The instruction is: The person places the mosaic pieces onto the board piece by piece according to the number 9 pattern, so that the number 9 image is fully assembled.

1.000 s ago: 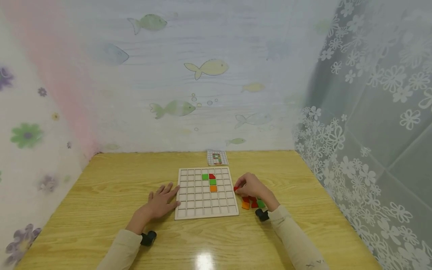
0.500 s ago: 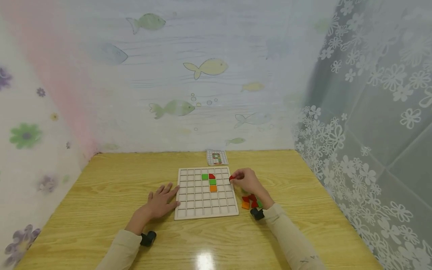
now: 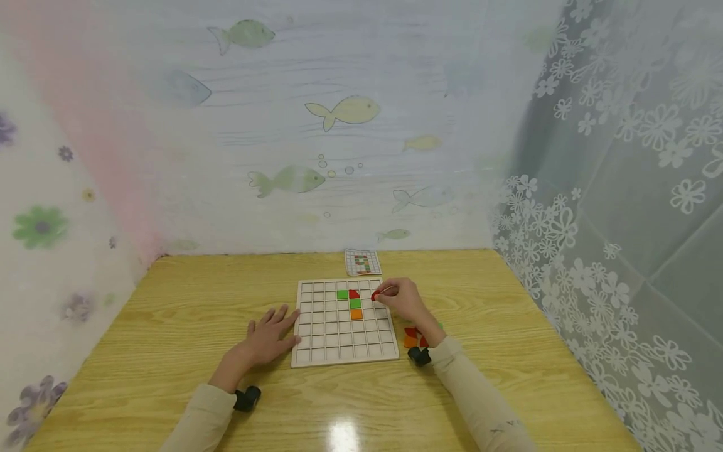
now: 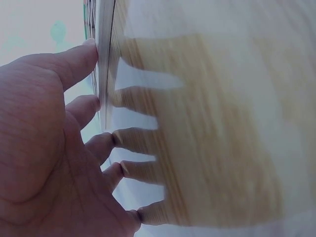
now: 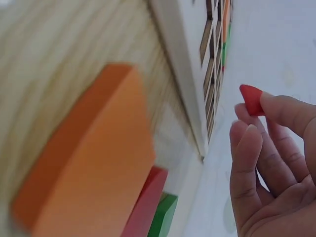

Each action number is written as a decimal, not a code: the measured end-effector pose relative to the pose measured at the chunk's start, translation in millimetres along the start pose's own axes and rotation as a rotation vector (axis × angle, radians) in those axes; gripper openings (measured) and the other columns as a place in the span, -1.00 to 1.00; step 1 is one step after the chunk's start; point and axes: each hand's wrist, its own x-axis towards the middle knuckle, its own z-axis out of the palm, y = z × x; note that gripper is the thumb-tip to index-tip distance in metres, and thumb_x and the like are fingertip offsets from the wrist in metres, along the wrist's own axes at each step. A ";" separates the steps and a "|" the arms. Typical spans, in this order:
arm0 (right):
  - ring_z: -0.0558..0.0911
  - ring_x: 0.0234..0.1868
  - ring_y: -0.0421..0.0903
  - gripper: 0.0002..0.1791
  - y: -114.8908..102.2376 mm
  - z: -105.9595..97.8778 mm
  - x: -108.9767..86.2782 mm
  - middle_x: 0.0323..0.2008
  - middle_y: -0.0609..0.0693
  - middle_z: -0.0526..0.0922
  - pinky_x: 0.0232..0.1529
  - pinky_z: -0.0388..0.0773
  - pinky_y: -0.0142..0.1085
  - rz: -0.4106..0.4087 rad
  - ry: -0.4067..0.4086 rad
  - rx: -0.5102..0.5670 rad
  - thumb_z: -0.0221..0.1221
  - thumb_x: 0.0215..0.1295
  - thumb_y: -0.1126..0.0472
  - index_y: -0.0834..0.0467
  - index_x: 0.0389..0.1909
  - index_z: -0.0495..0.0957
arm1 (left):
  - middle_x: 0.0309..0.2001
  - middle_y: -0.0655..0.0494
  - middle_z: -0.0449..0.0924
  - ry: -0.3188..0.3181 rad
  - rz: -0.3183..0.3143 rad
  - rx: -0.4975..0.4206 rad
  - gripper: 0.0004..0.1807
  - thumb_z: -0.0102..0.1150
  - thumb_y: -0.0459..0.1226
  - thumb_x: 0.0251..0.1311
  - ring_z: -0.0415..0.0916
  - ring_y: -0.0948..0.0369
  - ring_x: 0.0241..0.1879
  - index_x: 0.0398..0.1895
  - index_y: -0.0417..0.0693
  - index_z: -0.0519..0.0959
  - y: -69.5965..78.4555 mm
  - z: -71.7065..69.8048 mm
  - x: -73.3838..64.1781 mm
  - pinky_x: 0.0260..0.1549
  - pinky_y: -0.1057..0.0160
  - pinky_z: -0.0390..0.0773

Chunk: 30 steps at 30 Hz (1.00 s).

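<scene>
A pale wooden grid board lies on the table. Set in its squares are a green tile, a red tile with one rounded corner, another green tile and an orange tile. My right hand pinches a red tile between thumb and fingertips, over the board's right part. My left hand rests with fingers spread on the table; its thumb and index fingertip touch the board's left edge.
Right of the board lies a small pile of loose tiles, including an orange tile, red ones and a green tile, partly under the right wrist. A printed pattern card lies behind the board, near the wall.
My right hand has moved up and left from beside the tile pile to over the board, carrying the red tile. The left hand has stayed at the board's left edge.
</scene>
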 end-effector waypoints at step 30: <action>0.67 -0.28 0.17 -0.86 -8.9 23.5 13.0 -0.27 0.15 0.74 -0.37 0.63 -0.21 -0.054 -0.135 0.082 0.34 0.34 0.28 0.28 -0.17 0.71 | 0.61 -0.31 -0.11 -0.032 -0.005 -0.005 -0.21 0.00 0.10 0.50 -0.24 -0.39 0.55 0.62 -0.07 0.11 5.7 -5.3 -1.2 0.27 -0.63 -0.27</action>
